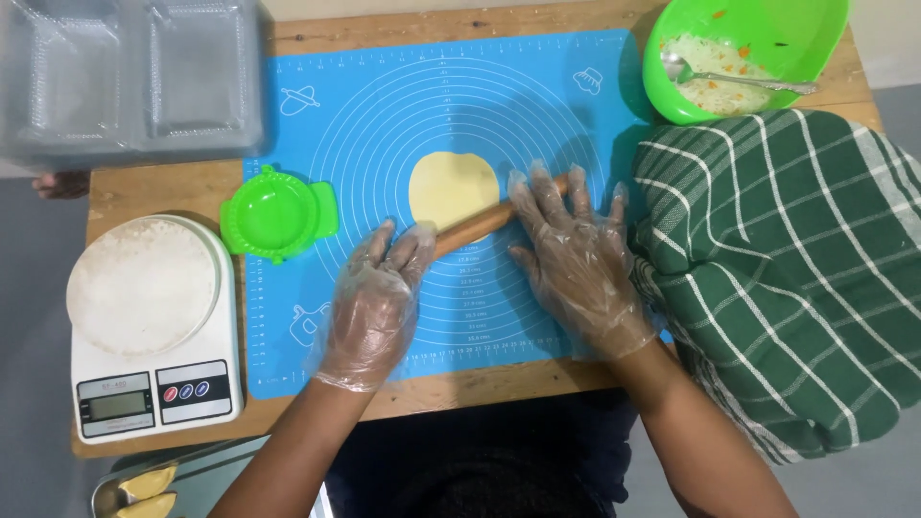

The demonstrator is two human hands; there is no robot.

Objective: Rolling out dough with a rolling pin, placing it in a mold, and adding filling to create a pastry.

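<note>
We press 2 flat, gloved palms, left hand [376, 293] and right hand [573, 251], gripping nothing, on a rolling pin [480, 224] to flatten the dough round [451, 185].

You are looking down on a wooden worktop [163, 187]. A blue baking mat [537, 96] printed with white rings covers its middle. At the left end sits a white kitchen scale [153, 384] with a floury round plate on top. A green round dumpling press [276, 213] lies half on the mat's left edge, half on the wood. At the far right corner stands a green bowl [767, 29], and a green-and-white checked cloth [796, 269] is bunched over the right end.
</note>
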